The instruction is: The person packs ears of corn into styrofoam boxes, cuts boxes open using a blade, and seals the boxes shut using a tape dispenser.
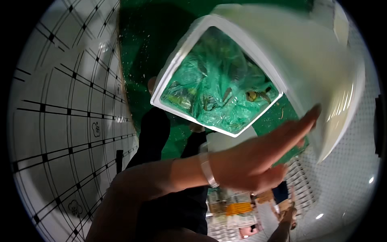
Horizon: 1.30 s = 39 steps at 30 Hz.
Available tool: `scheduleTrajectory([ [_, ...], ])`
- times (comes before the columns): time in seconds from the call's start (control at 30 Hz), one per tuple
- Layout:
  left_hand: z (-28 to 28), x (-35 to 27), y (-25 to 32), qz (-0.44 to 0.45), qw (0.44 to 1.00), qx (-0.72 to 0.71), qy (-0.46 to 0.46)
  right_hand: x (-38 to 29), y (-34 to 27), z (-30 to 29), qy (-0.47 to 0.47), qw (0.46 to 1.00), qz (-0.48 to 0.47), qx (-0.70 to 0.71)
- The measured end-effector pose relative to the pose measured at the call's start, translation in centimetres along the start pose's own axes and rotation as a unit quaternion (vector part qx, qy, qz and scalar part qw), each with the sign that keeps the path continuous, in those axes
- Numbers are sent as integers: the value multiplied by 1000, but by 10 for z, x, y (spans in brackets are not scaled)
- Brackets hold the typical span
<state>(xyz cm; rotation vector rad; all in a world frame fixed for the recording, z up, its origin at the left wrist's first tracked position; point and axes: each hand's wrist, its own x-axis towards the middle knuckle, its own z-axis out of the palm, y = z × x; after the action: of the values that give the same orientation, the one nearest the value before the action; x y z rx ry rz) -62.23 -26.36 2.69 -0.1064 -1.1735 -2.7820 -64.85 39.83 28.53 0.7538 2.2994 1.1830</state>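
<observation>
My left hand [257, 163], with a clear band on its wrist, reaches across with its fingers stretched out and thumb apart. Its fingertips overlap the edge of a large pale panel [302, 57], blurred, which looks like a foam lid. Whether they touch it I cannot tell; nothing shows in the grasp. Beyond the forearm stands an uncovered white foam box [193, 119], lined with crumpled green plastic film [211, 78]. Dark and yellowish pieces [251, 96] show in the film, too unclear to name. My right hand is out of view.
White patterned wall tiles [78, 121] rise at left beside a wet green floor [136, 60]. At lower right, another person's hand [288, 214] is near packages [239, 208] and a white slatted crate [299, 184]. A pale small-tiled surface [356, 181] borders the right.
</observation>
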Motion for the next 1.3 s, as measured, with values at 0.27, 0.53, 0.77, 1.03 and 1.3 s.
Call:
scheduleTrajectory([
  [0.27,120,-25,-2,-342,864,-237,-284,-179,-252,121,-520,737,-86,423],
  [0.53,241,-27,-76,-346,906,-61,-236,-246,-368,164,-524,587,-324,524],
  [0.77,298,-46,-126,-323,933,-37,-154,-242,-327,222,-561,531,-293,563],
  [1.03,307,-44,-161,-276,937,-145,-159,-292,-319,260,-590,463,-181,636],
  [1.3,268,-49,-138,-304,933,-174,-80,-330,-355,204,-617,406,-200,644],
])
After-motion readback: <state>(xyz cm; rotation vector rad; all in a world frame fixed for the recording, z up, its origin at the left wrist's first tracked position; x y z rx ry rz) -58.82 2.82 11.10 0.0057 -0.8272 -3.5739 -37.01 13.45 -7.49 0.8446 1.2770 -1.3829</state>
